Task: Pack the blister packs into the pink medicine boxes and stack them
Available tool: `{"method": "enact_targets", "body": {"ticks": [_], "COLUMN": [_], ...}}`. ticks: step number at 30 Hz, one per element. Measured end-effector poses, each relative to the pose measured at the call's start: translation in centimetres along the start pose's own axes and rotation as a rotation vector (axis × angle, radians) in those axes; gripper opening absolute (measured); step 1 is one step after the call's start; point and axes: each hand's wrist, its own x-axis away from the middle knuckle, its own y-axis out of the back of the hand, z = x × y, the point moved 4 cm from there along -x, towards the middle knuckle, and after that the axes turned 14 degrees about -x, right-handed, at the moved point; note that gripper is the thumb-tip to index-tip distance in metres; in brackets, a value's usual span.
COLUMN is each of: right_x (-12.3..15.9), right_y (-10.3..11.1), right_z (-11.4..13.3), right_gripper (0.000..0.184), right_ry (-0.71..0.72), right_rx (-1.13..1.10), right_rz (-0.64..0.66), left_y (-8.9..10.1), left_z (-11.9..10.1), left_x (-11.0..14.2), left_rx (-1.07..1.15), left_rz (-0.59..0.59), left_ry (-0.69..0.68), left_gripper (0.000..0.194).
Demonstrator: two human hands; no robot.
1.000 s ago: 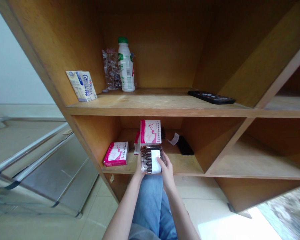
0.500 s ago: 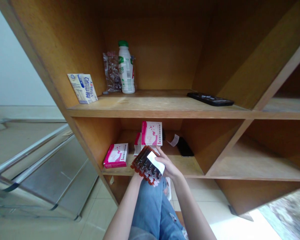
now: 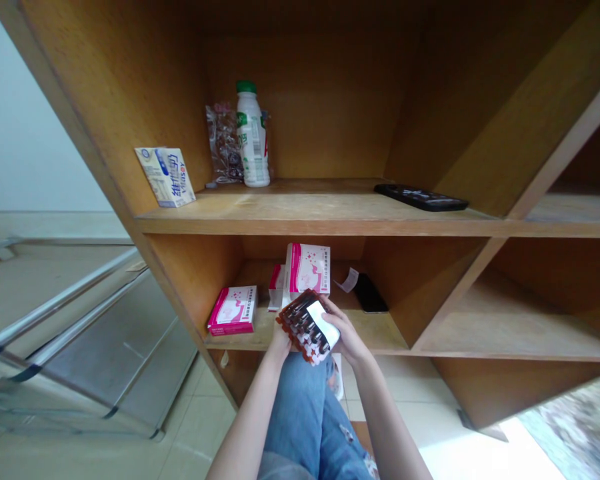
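Observation:
A tray of dark brown vials (image 3: 305, 327) with a white paper slip on top is held tilted in front of the lower shelf (image 3: 375, 333). My right hand (image 3: 347, 333) grips its right side, thumb on the paper. My left hand (image 3: 280, 340) holds its left edge from below, mostly hidden behind the tray. Just behind it an open pink-and-white box (image 3: 307, 269) stands upright on the shelf. A second, closed pink box (image 3: 233, 309) lies flat to the left.
A black phone (image 3: 369, 293) and a paper slip (image 3: 349, 279) lie deeper on the lower shelf. The upper shelf holds a milk carton (image 3: 166, 175), a white bottle with a green cap (image 3: 251, 135), a plastic bag (image 3: 224, 142) and a black remote (image 3: 421, 197). A metal rack (image 3: 65, 333) stands left.
The vial tray came out of the pink box, tilted to the left, and now sits slightly further right and closer to the box. The box leans a little to the right.

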Motion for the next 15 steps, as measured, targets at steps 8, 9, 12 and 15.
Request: {"method": "enact_targets", "body": {"ticks": [8,9,12,15], "right_x": [0.0,-0.1,-0.3,-0.6], "right_y": [1.2,1.3,1.7,1.8], "right_z": [4.0,4.5,5.4,5.4], "right_gripper": [0.057,0.057,0.058,0.068], "right_ry": [-0.123,-0.139,-0.208,-0.304], "right_rx": [0.214,0.256,0.380,0.453], "right_rz": [0.240,0.268,0.329,0.387], "left_y": [0.3,0.2,0.0,0.1], "left_z": [-0.2,-0.1,0.1,0.0], "left_x": [0.3,0.2,0.0,-0.2], "left_rx": [0.076,0.074,0.065,0.085], "left_rz": [0.032,0.030,0.019,-0.032], "left_ry": [-0.009,0.021,0.068,0.053], "left_gripper": [0.040,0.040,0.036,0.031]}}
